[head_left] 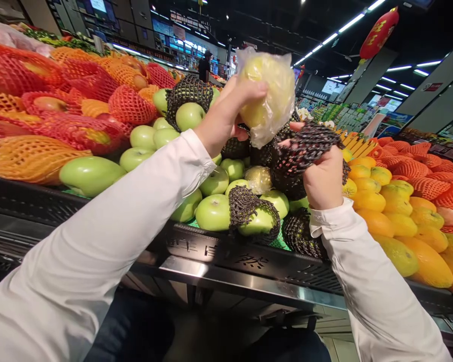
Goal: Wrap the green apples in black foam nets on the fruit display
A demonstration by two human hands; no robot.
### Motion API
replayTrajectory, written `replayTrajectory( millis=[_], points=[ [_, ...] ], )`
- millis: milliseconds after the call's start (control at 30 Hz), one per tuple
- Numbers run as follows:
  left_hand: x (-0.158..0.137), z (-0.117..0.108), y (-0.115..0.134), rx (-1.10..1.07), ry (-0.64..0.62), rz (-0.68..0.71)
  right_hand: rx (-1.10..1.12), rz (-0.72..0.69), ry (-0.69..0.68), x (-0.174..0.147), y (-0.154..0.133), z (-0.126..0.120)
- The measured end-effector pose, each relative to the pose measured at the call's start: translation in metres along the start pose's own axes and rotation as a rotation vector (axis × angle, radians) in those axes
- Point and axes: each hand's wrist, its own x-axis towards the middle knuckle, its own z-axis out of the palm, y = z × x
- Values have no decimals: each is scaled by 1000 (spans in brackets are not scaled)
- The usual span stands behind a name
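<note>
My left hand [226,111], raised, clasps a bagged fruit [275,98]; my right hand [322,171] curls under net [311,141], grip unclear to me.

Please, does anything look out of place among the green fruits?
Yes. A yellowish fruit in clear plastic sits among bare green fruits, resembling the wrapped one in the left hand. At the front, a black net only partly covers a green fruit, looking slipped.
</note>
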Motion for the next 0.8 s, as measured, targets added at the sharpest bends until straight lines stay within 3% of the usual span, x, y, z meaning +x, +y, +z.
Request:
replayTrajectory(
  millis=[100, 333, 567, 800],
  points=[
    [-4, 3, 4, -42, -86, 7, -47, 16, -120, -3, 1, 0],
    [-10, 1, -3, 99, -280, 24, -71, 37, -117, -3, -1, 0],
    [-8, 0, -4, 167, -361, 7, -8, -32, 1, -1, -11, 6],
    [-4, 5, -3, 316, -434, 12, -148, -83, 73, -5, -6, 5]
  ],
)
